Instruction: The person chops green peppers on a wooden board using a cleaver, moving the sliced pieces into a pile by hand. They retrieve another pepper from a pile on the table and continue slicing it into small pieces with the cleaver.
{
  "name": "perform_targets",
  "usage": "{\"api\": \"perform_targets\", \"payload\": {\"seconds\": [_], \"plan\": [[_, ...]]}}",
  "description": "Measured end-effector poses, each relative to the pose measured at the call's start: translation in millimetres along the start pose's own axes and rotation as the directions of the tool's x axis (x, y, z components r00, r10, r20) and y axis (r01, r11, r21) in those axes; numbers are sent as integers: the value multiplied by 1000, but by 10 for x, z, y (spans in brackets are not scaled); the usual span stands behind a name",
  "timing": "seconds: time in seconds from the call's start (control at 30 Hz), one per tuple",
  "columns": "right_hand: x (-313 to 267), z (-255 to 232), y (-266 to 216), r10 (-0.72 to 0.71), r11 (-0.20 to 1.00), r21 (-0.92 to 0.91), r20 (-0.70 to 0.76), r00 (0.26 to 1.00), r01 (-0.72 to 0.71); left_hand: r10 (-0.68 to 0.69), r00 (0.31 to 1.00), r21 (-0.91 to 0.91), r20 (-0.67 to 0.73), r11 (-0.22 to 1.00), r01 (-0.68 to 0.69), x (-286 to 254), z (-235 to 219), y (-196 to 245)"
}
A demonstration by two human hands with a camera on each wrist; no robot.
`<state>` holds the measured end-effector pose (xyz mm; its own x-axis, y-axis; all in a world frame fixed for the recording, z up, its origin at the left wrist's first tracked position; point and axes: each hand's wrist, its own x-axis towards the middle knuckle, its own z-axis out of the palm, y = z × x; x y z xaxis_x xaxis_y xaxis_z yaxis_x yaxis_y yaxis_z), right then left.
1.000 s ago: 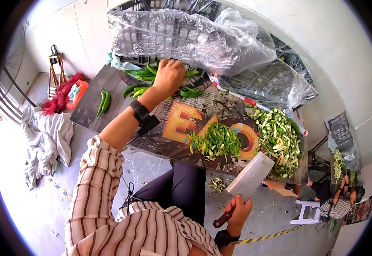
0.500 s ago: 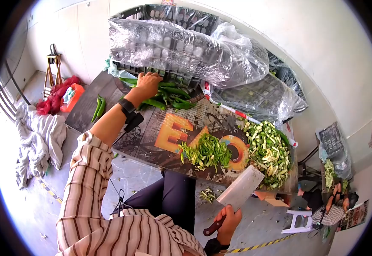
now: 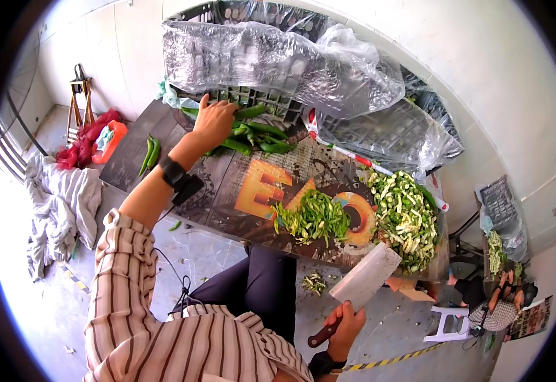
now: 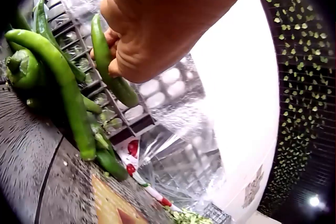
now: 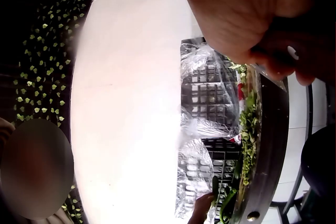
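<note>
My left hand (image 3: 215,121) is over the whole green chili peppers (image 3: 270,141) at the back of the table. Its thumb and fingers pinch one long green pepper (image 4: 101,45), which shows raised in front of the crate in the left wrist view. More peppers (image 4: 71,95) lie heaped beside it. In front of the table edge, my right hand (image 3: 349,328) grips a cleaver (image 3: 367,275) by its dark brown handle, blade tilted up toward the table. Sliced green peppers (image 3: 316,219) form a small pile near the front edge, left of a larger chopped heap (image 3: 405,223).
Black plastic crates (image 3: 243,95) draped in clear plastic (image 3: 284,63) line the back of the table (image 3: 205,200). Two peppers (image 3: 150,153) lie apart at its left. A white stool (image 3: 450,323) and a seated person (image 3: 494,312) are to the right; cloth (image 3: 61,204) is heaped at left.
My left hand has shifted left from over the pepper heap and now has a pepper pinched in it. The right hand keeps its grip on the cleaver, nearly unmoved.
</note>
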<state>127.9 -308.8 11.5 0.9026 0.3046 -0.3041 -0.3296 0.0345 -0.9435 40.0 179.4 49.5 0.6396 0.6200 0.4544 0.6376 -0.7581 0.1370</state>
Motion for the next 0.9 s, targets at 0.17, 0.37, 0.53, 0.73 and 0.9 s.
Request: {"api": "perform_targets", "payload": {"seconds": [0.17, 0.37, 0.53, 0.73, 0.9], "plan": [[-20, 23, -5, -15, 999, -36, -9, 1000, 15, 70, 995, -183, -77, 980, -83, -697, -329, 300], [-63, 114, -35, -17, 998, -55, 72, 997, 21, 196, 980, -314, -10, 930, -190, -1443, -505, 557], [-114, 257, -164, 0, 996, -87, 131, 991, 12, 226, 973, -333, 53, 922, -196, -1701, -407, 638], [-128, 499, -294, -66, 991, -97, 250, 966, 93, 216, 976, -341, -31, 916, -213, -1678, -380, 727], [-79, 620, -363, -138, 983, -82, 252, 958, 163, 151, 988, -429, -41, 890, -154, -1606, -252, 793]]}}
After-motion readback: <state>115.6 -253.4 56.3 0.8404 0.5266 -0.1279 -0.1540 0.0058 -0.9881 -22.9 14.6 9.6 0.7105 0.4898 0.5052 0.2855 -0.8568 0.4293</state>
